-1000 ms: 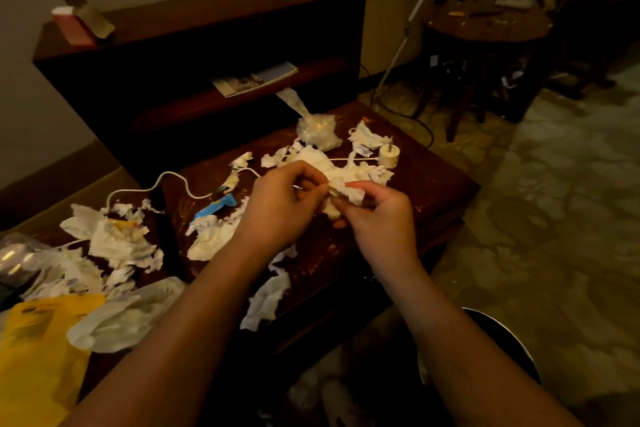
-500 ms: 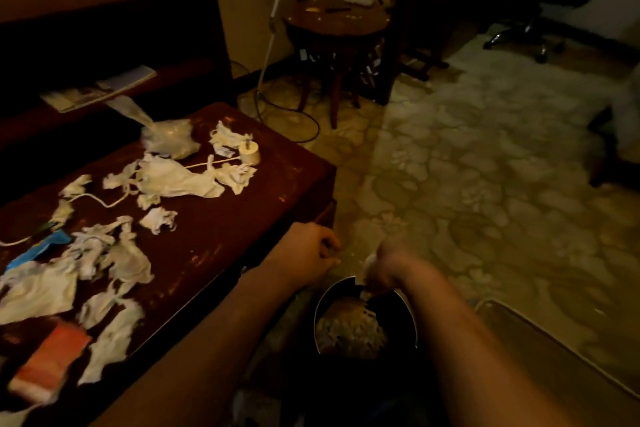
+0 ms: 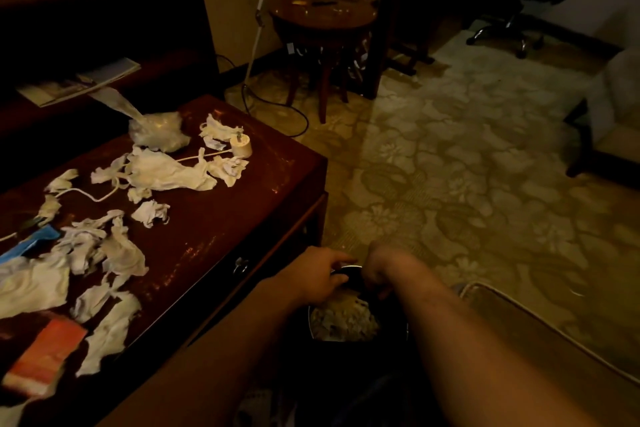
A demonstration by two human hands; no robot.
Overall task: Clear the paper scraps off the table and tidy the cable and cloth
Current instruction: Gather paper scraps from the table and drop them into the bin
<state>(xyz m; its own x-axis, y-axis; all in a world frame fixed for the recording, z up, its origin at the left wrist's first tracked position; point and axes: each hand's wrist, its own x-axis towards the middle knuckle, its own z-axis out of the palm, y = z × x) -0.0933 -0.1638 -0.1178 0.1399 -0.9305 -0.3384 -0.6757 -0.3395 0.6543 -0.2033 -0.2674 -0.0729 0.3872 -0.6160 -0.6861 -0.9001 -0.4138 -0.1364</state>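
Floor bin [image 3: 310,322], left hand [image 3: 311,276] now above

One wide-angle view, worn on the head. Looks forward and steeply down along both forearms, with the left hand [image 3: 311,276] and right hand [image 3: 385,270] close in, low and centre, over a bin [image 3: 347,267] on the floor. Sits near and above the worktop [image 3: 214,218], with its corner filling the left side. Faces out across the patterned carpet [image 3: 450,166] toward a round side table [image 3: 322,15] and an office chair [image 3: 512,10] far off at the top edge.
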